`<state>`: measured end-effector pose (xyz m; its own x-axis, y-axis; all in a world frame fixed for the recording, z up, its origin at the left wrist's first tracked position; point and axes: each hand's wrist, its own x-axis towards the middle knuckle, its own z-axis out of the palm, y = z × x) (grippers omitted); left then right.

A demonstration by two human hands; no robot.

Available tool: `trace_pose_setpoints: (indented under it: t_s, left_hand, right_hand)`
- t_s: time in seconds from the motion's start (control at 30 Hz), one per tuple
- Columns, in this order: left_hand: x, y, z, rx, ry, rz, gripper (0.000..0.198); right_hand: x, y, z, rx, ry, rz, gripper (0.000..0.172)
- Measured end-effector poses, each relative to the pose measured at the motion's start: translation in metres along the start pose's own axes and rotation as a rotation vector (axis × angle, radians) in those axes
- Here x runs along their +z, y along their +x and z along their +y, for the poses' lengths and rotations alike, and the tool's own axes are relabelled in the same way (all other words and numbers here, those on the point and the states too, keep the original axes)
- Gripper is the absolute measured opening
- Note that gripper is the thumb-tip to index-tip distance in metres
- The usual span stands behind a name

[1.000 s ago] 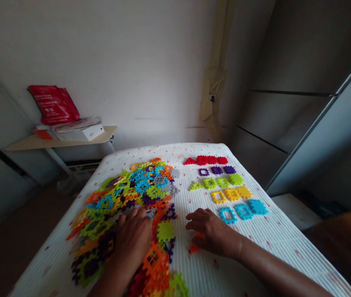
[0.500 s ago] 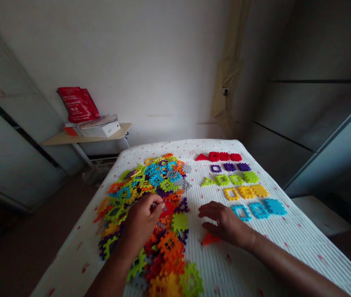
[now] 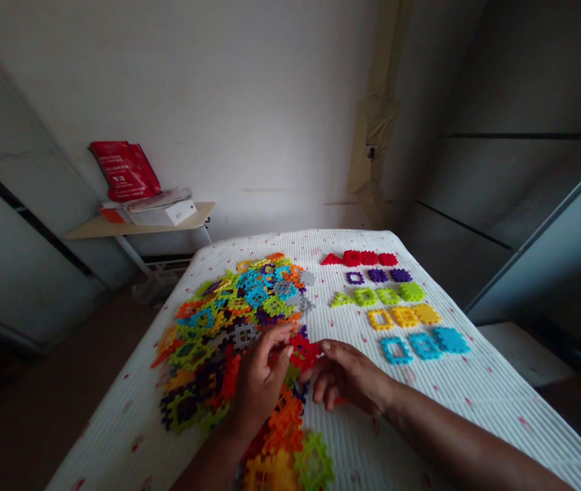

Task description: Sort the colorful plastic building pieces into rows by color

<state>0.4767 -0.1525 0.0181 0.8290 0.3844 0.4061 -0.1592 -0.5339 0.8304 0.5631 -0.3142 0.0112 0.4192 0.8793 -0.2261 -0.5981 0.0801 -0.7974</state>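
A red notched plastic tile (image 3: 303, 350) is between my two hands, over the right edge of a heap of interlocking tiles. My left hand (image 3: 267, 368) pinches its left side between thumb and fingers. At its right side, my right hand (image 3: 349, 375) has its fingers curled round the edge, though the grip is partly hidden. Below the hands lie orange tiles (image 3: 285, 419) of the heap. A bit of an orange-red piece (image 3: 340, 400) shows under my right hand.
Rows of tiles sorted by colour lie to the right: red (image 3: 369, 258), purple (image 3: 378, 275), green (image 3: 388, 295), yellow (image 3: 404, 316) and blue (image 3: 425, 345). They rest on a white ribbed bed cover (image 3: 423, 409). A small side table (image 3: 91, 228) with boxes stands at left.
My left hand has moved right out of the heap, bringing the red tile with it. My right hand has shifted left to meet the tile.
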Motion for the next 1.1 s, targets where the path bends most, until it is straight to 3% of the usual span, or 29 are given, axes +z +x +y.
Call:
trace_pose_setpoints:
  t_s: [0.1, 0.27, 0.47, 0.67, 0.83, 0.97, 1.1]
  left_hand:
    - [0.003, -0.005, 0.001, 0.097, 0.076, 0.056, 0.027]
    - [0.002, -0.007, 0.005, 0.313, 0.14, 0.102, 0.028]
    - [0.0, -0.01, 0.012, 0.429, 0.211, 0.067, 0.032]
    - [0.006, -0.009, 0.011, 0.226, 0.193, 0.065, 0.033]
    - [0.008, -0.008, 0.009, -0.138, -0.086, -0.061, 0.032]
    - [0.006, -0.007, 0.012, -0.399, -0.458, -0.182, 0.035]
    - [0.007, -0.005, 0.014, -0.509, -0.563, -0.195, 0.038]
  right_hand:
    - [0.005, -0.003, 0.002, 0.014, 0.059, -0.033, 0.038]
    - [0.004, -0.005, 0.0, -0.086, 0.026, -0.081, 0.037]
    - [-0.005, 0.0, -0.003, -0.295, -0.183, 0.024, 0.034]
    - [-0.01, -0.009, -0.009, -0.642, -0.767, 0.209, 0.014]
    - [-0.018, -0.016, -0.012, -1.004, -1.355, 0.317, 0.018]
    - [-0.023, -0.015, -0.011, -1.119, -1.505, 0.298, 0.023]
    - [-0.025, -0.012, -0.01, -1.099, -1.535, 0.247, 0.025]
